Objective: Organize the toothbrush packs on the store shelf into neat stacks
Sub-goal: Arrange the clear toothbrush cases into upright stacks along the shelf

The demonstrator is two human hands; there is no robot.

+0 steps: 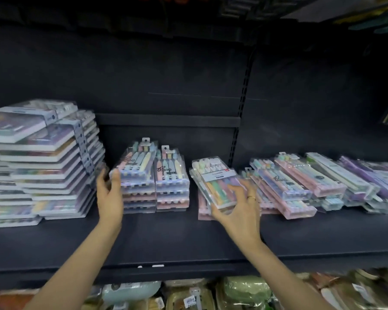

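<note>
Two neat stacks of clear toothbrush packs stand side by side mid-shelf, the left stack (137,175) and the right stack (172,182). My left hand (109,193) rests against the left stack's left side, thumb on its top front corner. My right hand (238,206) grips a tilted pastel toothbrush pack (217,182) from its near end, over a small pile of pink packs (203,209). To the right, loose packs (300,182) lie overlapping in a messy spread.
A tall, uneven pile of flat boxed packs (40,162) fills the shelf's left end. The dark shelf board (166,240) runs in front of everything. Purple packs (372,182) lie far right. Bagged goods (233,291) sit on the shelf below.
</note>
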